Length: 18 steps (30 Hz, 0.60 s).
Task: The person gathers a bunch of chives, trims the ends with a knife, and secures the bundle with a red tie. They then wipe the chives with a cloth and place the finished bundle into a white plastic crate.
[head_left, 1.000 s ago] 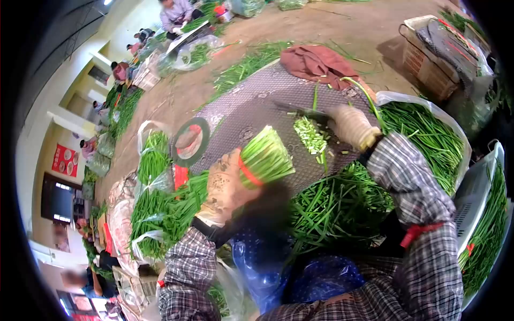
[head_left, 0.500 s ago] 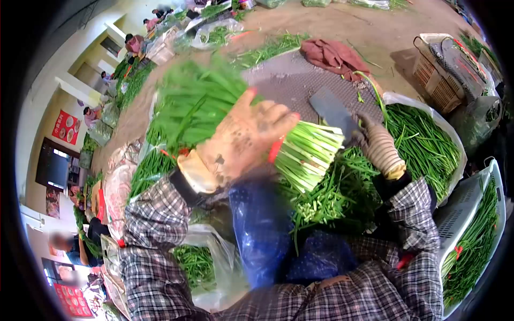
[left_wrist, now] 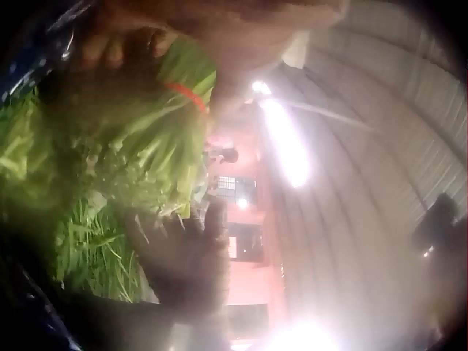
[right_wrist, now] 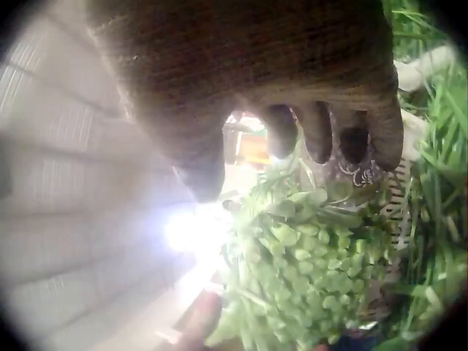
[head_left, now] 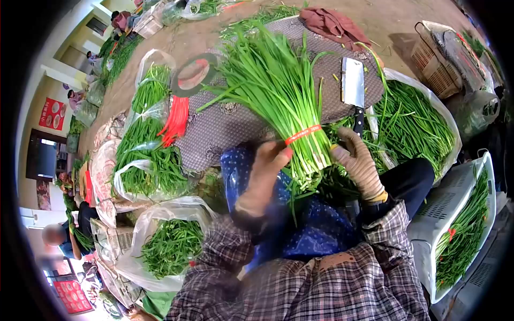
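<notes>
A bunch of garlic chives (head_left: 297, 115), bound by a red band (head_left: 303, 134), lies with its leaves over the patterned board (head_left: 206, 131) and its pale cut ends toward my body. My left hand (head_left: 262, 174), blurred, is at the bunch's left side, thumb tip close to the band. On the other side my right hand (head_left: 358, 166), in a striped glove, has its fingertips right at the stems. Its fingers hang loosely apart over the cut ends (right_wrist: 314, 263) in the right wrist view. A cleaver (head_left: 353, 83) with a black handle rests on the board beside the leaves.
Red strips (head_left: 175, 120) and a dark round disc (head_left: 194, 75) lie at the board's left. Bags of chives (head_left: 152, 120) stand left, another bag (head_left: 415, 115) right. A white crate (head_left: 428, 251) is at far right. A brown cloth (head_left: 334, 27) lies at the board's far edge.
The right hand has let go of the cleaver, which now lies on the board. The bunch has come nearer my body and turned, leaves pointing away; the left hand has shifted to its side.
</notes>
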Available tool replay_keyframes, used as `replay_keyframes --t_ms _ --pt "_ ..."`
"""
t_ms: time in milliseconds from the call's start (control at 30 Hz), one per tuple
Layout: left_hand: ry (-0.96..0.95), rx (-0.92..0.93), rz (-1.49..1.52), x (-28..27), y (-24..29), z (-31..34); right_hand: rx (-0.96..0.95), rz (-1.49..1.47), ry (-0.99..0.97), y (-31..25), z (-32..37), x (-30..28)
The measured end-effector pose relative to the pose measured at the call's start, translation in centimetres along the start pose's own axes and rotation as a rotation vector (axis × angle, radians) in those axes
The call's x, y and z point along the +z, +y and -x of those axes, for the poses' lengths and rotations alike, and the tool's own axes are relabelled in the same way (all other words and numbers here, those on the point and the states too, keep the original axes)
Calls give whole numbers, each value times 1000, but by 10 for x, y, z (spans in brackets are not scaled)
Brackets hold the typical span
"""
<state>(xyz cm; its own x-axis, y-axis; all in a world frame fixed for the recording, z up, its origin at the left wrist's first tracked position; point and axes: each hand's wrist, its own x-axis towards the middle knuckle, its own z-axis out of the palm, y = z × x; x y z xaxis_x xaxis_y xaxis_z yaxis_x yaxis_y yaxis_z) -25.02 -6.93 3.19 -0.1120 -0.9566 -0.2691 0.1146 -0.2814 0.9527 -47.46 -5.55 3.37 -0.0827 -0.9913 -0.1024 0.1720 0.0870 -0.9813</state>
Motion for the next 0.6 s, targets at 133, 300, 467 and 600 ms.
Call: replay_keyframes --t_ms 133,300,467,600 --pt "-270 -67 33 19 5 -23 -172 389 41 -7 23 10" --pt "-280 -25 186 31 -9 -36 -321 531 104 -1 23 11" --pt "-291 13 321 29 -17 -38 -467 884 105 -10 19 15" --pt "-248 28 284 30 -17 -35 -498 893 26 -28 15 22"
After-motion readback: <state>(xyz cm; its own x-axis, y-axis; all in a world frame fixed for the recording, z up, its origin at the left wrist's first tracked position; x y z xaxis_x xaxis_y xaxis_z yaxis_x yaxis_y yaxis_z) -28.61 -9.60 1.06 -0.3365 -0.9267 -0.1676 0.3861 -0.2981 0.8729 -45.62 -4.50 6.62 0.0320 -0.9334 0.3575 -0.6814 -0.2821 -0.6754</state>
